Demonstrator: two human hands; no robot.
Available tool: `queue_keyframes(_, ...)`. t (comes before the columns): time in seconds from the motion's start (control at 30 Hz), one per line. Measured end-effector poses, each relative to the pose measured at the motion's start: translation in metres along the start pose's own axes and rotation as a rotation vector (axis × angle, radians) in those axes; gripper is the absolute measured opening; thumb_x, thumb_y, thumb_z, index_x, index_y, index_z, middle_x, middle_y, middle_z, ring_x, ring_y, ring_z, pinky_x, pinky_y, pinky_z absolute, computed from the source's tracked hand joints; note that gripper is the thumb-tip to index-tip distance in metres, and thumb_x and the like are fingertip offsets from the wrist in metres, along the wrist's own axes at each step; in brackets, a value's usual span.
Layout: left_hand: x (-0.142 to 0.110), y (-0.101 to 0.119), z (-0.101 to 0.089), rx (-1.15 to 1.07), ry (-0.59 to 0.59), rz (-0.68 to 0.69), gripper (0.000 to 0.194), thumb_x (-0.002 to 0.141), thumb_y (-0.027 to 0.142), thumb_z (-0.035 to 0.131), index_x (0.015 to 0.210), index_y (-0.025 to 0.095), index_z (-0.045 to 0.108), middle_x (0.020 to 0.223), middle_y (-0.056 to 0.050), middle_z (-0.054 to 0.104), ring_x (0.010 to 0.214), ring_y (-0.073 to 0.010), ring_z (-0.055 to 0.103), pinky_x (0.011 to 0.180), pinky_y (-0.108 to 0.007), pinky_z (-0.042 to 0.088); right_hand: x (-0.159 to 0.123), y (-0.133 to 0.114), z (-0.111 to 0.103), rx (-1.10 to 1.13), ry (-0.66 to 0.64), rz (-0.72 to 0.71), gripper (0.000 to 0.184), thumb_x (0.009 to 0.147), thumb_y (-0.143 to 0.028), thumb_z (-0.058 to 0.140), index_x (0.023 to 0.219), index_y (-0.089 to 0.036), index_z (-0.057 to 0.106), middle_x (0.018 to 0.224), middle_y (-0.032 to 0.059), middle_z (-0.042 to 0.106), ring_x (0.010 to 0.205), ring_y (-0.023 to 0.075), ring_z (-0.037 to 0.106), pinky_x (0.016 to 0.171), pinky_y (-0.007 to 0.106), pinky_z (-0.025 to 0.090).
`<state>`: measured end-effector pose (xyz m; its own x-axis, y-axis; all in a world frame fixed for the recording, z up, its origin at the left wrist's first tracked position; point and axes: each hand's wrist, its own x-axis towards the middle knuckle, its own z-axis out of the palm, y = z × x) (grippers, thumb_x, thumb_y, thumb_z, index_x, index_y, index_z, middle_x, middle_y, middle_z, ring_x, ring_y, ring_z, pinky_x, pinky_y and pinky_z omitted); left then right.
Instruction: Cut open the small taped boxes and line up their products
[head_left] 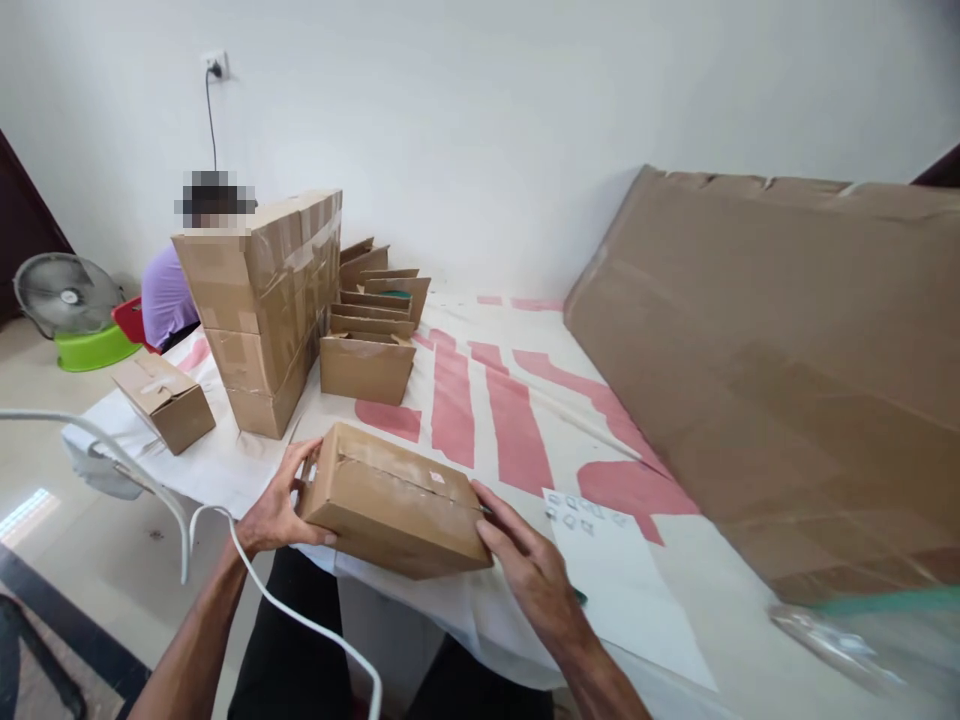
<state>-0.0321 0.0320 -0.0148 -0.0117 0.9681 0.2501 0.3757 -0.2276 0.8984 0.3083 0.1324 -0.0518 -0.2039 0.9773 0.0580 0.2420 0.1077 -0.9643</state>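
A closed brown cardboard box (405, 500) is held tilted at the table's front edge, a seam running along its upper face. My left hand (281, 505) grips its left end, thumb on the near side and fingers behind. At the right end, my right hand (525, 550) clasps the box with thumb and fingers. Just right of that hand lies a white sheet (626, 585) with small printed or stuck marks. Beyond the box stand several open-topped cardboard boxes (366, 370).
A tall stack of taped boxes (262, 310) rises at left, a single box (166, 400) beside it. A large cardboard piece (780, 380) fills the right. A person in a purple top (166, 300) sits behind the stack, near a fan (67, 295). A white cable (292, 610) crosses my left forearm.
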Motion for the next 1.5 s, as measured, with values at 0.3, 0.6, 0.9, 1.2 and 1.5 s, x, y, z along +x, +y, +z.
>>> queue_keyframes(0.3, 0.016, 0.033, 0.024, 0.139, -0.023, 0.238, 0.116, 0.067, 0.055, 0.100, 0.162, 0.025, 0.042, 0.164, -0.020, 0.045, 0.154, -0.0431, 0.044, 0.131, -0.062, 0.035, 0.014, 0.031, -0.019, 0.023, 0.084, 0.091, 0.059, 0.083, -0.058, 0.067, 0.128, -0.024, 0.084, 0.143, 0.0083, 0.075, 0.143, 0.0346, 0.063, 0.125, 0.050, 0.047)
queue_keyframes(0.6, 0.011, 0.039, 0.032, 0.205, 0.033, 0.255, 0.108, 0.066, 0.053, 0.101, 0.156, 0.024, 0.050, 0.163, -0.021, 0.047, 0.153, -0.0443, 0.044, 0.128, -0.064, 0.037, 0.025, 0.013, -0.035, -0.105, 0.228, -0.039, 0.054, 0.081, -0.066, 0.067, 0.104, -0.021, 0.086, 0.116, 0.0128, 0.083, 0.099, 0.0315, 0.078, 0.084, 0.044, 0.064)
queue_keyframes(0.9, 0.016, 0.055, 0.042, 0.230, 0.042, 0.285, 0.108, 0.065, 0.047, 0.102, 0.157, 0.026, 0.050, 0.162, -0.020, 0.050, 0.151, -0.0445, 0.047, 0.125, -0.066, 0.040, 0.007, -0.130, -0.037, -0.330, 0.135, -0.662, 0.021, 0.101, -0.039, 0.066, 0.105, -0.027, 0.083, 0.110, 0.0091, 0.079, 0.105, 0.0269, 0.074, 0.093, 0.043, 0.062)
queue_keyframes(1.2, 0.023, 0.058, 0.056, 0.267, 0.062, 0.306, 0.114, 0.060, 0.058, 0.103, 0.156, 0.024, 0.053, 0.161, -0.023, 0.052, 0.151, -0.0464, 0.047, 0.126, -0.069, 0.038, 0.008, -0.183, -0.012, -0.595, -0.268, -0.993, 0.025, 0.105, -0.016, 0.055, 0.106, -0.022, 0.079, 0.108, 0.0095, 0.078, 0.106, 0.0248, 0.070, 0.093, 0.042, 0.059)
queue_keyframes(1.5, 0.024, 0.058, 0.065, 0.273, 0.073, 0.292, 0.118, 0.058, 0.058, 0.103, 0.158, 0.024, 0.051, 0.162, -0.023, 0.052, 0.152, -0.0480, 0.046, 0.126, -0.069, 0.036, 0.024, -0.183, 0.004, -1.010, -0.424, -0.948, 0.017, 0.104, -0.016, 0.062, 0.095, -0.020, 0.076, 0.103, 0.0087, 0.074, 0.102, 0.0249, 0.064, 0.091, 0.038, 0.050)
